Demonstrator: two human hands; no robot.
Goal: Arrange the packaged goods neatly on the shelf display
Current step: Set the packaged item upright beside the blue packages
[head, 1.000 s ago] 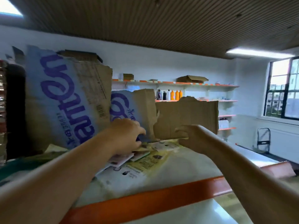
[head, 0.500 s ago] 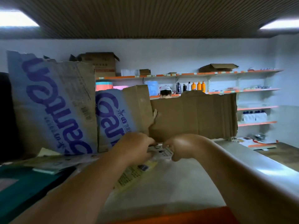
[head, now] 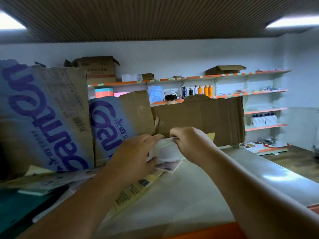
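On the top shelf [head: 198,192] both my hands hold a white, soft flat packet [head: 166,151] upright. My left hand [head: 138,155] grips its left side and my right hand [head: 188,140] pinches its top right edge. Under it lies a small pinkish packet [head: 168,165]. A yellowish printed packet [head: 136,190] lies flat beneath my left forearm, and more flat packets [head: 51,182] are spread to the left. Behind my hands stand torn cardboard sheets: a large blue-printed one [head: 43,118], a smaller blue-printed one [head: 117,125] and a plain brown one [head: 207,119].
The shelf has an orange front edge [head: 207,232]. A dark teal pack [head: 19,209] lies at the lower left. Across the room, wall shelves [head: 250,92] carry bottles and boxes, and a person's head with a white cap [head: 170,96] shows behind the cardboard.
The white packet has come up off the pile between my hands. My right hand now pinches its top edge and my left hand holds its left side.
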